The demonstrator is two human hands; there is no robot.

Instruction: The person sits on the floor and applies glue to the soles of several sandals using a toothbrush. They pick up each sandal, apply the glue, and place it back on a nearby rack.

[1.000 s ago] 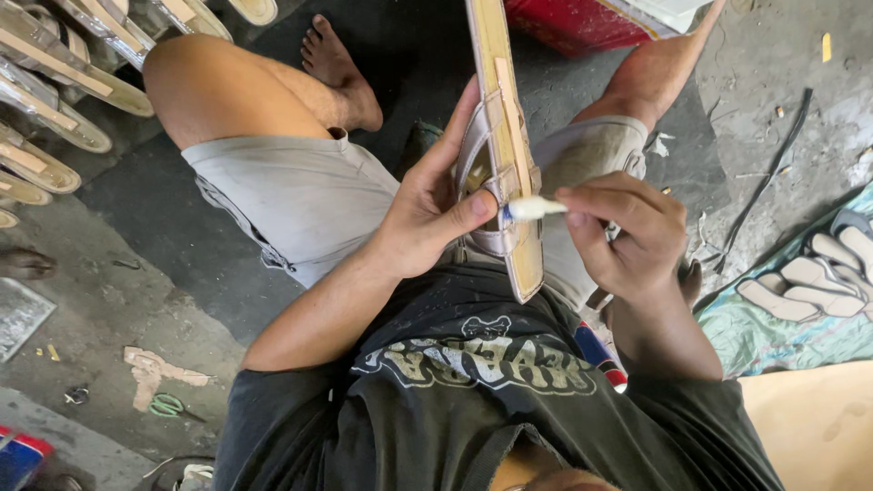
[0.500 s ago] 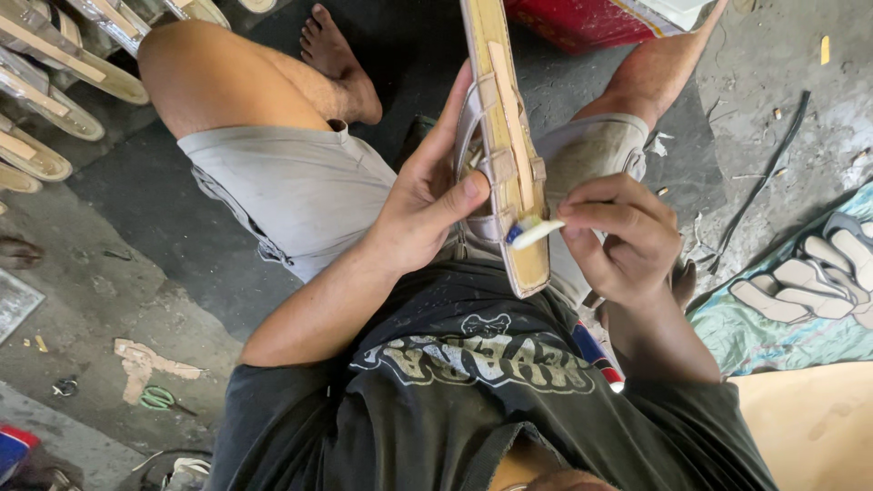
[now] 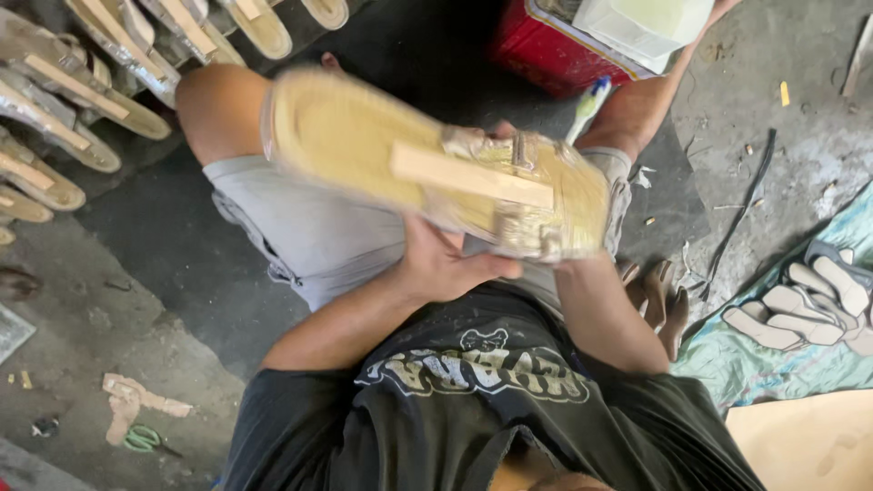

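Left hand [image 3: 446,268] grip shut under sandal sole [image 3: 427,168] | right grip hidden behind it | red box [image 3: 555,50] beyond

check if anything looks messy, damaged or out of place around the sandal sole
Nothing looks damaged. The sandal sole lies sideways across the lap, left hand under it; it is motion-blurred. The right hand is hidden behind it, a brush sticking up above. Scraps and green scissors lie loose on the floor, ordinary workshop litter.

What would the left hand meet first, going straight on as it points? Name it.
The tan sandal sole: the left hand grips it from below, fingers hidden behind it, so nothing appears to lie between.
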